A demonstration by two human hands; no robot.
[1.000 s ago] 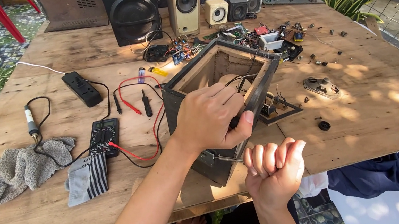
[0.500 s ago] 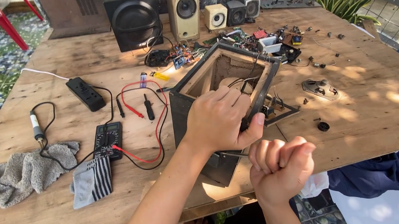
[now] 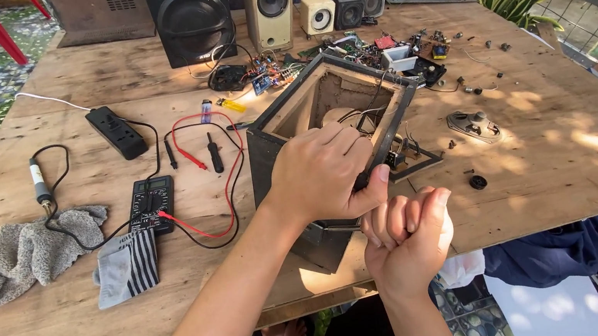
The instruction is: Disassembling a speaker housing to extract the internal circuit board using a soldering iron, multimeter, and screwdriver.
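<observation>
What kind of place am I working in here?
Probably an outdoor electronics repair spot: a plywood table with a multimeter, a soldering iron, loose circuit boards and speakers, while the left hand steadies an opened speaker cabinet.

I see open speaker box [image 3: 324, 121] blocking table centre, my left hand [image 3: 323, 172] over its near rim. Multimeter [image 3: 152, 204] and red leads [image 3: 197, 167] clutter left approach. Bare plywood [image 3: 577, 152] right of metal plate [image 3: 474, 125] gives free passage.

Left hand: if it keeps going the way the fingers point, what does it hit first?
Probably the far rim of the open speaker box; the left hand grips its near edge, fingers aimed across the opening. Depth unclear.
</observation>
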